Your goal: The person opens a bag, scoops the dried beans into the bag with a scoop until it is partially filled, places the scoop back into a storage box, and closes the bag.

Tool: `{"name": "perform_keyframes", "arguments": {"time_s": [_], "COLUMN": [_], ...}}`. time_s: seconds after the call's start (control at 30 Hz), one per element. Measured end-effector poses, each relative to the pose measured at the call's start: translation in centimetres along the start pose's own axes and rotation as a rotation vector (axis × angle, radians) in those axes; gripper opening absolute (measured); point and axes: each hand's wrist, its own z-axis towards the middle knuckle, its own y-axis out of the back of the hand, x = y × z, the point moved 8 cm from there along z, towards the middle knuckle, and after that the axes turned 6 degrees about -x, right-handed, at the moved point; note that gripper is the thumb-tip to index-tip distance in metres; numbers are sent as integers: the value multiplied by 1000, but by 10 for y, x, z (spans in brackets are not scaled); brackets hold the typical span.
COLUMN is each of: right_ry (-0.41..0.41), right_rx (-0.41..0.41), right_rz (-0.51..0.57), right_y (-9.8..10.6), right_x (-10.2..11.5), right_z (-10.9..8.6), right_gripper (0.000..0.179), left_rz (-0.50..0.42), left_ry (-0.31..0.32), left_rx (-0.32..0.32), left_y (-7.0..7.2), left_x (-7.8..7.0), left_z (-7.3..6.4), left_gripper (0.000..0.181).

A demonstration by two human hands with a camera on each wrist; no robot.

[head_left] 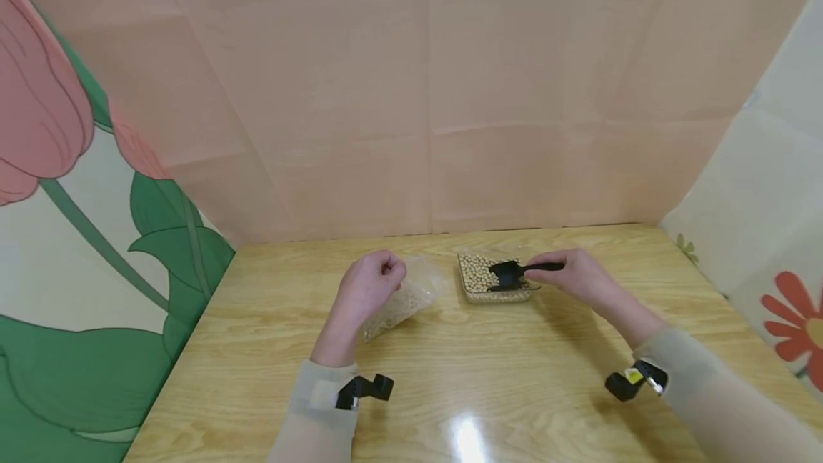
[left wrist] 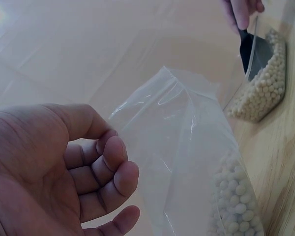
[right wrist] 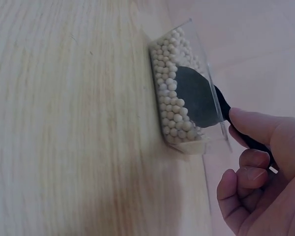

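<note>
My right hand [head_left: 574,276] grips the handle of a small black shovel [head_left: 508,274], thumb along the handle. The shovel's blade [right wrist: 196,96] lies in a clear rectangular container [head_left: 494,299] filled with pale round beans [head_left: 476,271] that look like soybeans. Left of the container, my left hand [head_left: 373,281] has its thumb and index fingertip together at the edge of a clear plastic bag [left wrist: 162,142], pinching it. More of the same beans [left wrist: 236,199] lie in the bag's lower part. The very contact of fingertips and bag is partly hidden.
Both things stand on a wood-grain table [head_left: 411,391], the container near its back edge. A pinkish sheet [head_left: 424,106] hangs behind the table. Flower-patterned panels [head_left: 64,249] flank it at left and right. Each forearm wears a small black camera mount [head_left: 365,390].
</note>
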Motion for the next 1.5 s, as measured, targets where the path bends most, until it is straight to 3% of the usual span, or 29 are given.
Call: {"name": "perform_keyframes", "arguments": {"time_s": [0.23,0.67,1.5], "right_ry": [-14,-135,-137], "right_rx": [-17,-20,-51], "right_rz": [56,170,274], "right_y": [-9,-27,-38], "right_x": [-2,-17,-15], "right_z": [-1,-2,-9], "right_gripper": [62,62,64], "left_rz": [5,14,0], "left_ry": [8,12,4], "left_rx": [1,2,-5], "left_y": [1,1,1], "left_x": [1,1,1], "left_z": [0,0,-1], "left_gripper": [24,23,26]}}
